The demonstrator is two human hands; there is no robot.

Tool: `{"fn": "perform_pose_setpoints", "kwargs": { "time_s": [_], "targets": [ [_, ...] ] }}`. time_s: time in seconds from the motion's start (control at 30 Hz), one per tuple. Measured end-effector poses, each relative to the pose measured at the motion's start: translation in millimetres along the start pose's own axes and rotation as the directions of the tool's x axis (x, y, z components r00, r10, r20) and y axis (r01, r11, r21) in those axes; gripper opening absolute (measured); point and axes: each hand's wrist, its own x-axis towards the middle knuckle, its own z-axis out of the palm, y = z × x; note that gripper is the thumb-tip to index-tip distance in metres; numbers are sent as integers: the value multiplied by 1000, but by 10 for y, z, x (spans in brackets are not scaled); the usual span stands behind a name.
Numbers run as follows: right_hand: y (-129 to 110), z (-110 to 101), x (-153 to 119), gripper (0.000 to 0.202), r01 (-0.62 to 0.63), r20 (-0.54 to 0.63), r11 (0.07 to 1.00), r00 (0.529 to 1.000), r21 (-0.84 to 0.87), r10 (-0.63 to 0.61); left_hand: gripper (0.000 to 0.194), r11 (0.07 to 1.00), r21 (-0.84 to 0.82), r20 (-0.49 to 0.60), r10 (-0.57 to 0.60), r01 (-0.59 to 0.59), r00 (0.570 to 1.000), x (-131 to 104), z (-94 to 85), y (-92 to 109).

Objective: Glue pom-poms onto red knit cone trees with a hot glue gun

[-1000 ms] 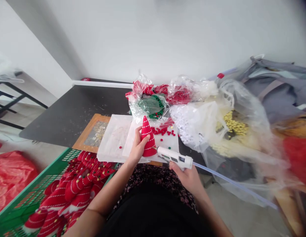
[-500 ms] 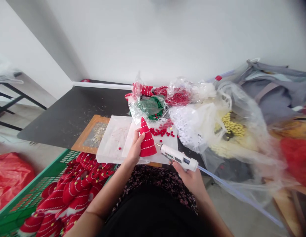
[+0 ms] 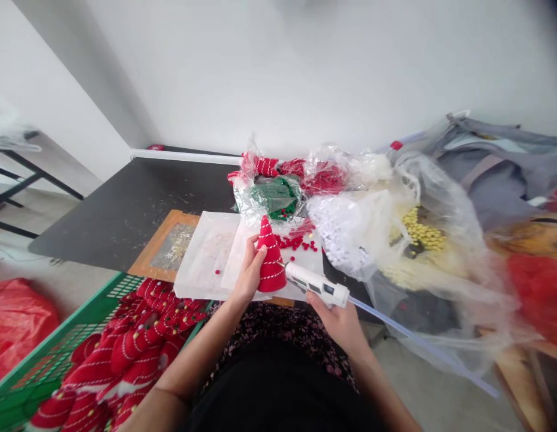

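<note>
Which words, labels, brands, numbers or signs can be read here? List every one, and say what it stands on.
None can be read.
White glue gun: dark patches on its body; any print there is too small and blurred to read.
Red cone: white stitched lines, no lettering visible.

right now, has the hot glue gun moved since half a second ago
Yes: against the right white paper sheet, the hot glue gun has shifted left, toward the red stitched cone.

Matt cloth cone (image 3: 271, 264), smooth plastic glue gun (image 3: 316, 284), glossy plastic bag (image 3: 467, 240)
</note>
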Motion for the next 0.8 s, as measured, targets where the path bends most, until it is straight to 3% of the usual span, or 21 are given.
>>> {"fn": "perform_pose_setpoints", "kwargs": {
  "time_s": [0.17, 0.27, 0.37, 0.53, 0.73, 0.8],
  "targets": [
    [24, -31, -41, 36, -73, -91, 996, 993, 53, 78, 46, 985, -164, -30, -65, 60, 997, 71, -29, -40],
    [26, -57, -1, 38, -85, -39, 990, 995, 116, 90, 51, 961, -241, -11, -145, 138, 989, 97, -49, -66],
    [16, -67, 46, 41, -88, 24, 987, 996, 136, 86, 58, 943, -264, 21, -207, 205, 978, 99, -57, -87],
    [3, -49, 64, 44, -118, 34, 984, 993, 133, 114, 67, 932, -274, 58, -232, 238, 971, 92, -59, -102],
    [59, -55, 39, 46, -132, 28, 986, 991, 104, 130, 63, 926, -281, 49, -248, 252, 968, 79, -70, -70],
    [70, -72, 18, 42, -127, -25, 988, 991, 85, 129, 59, 921, -283, 54, -264, 269, 963, 76, -64, -42]
  ]
}}
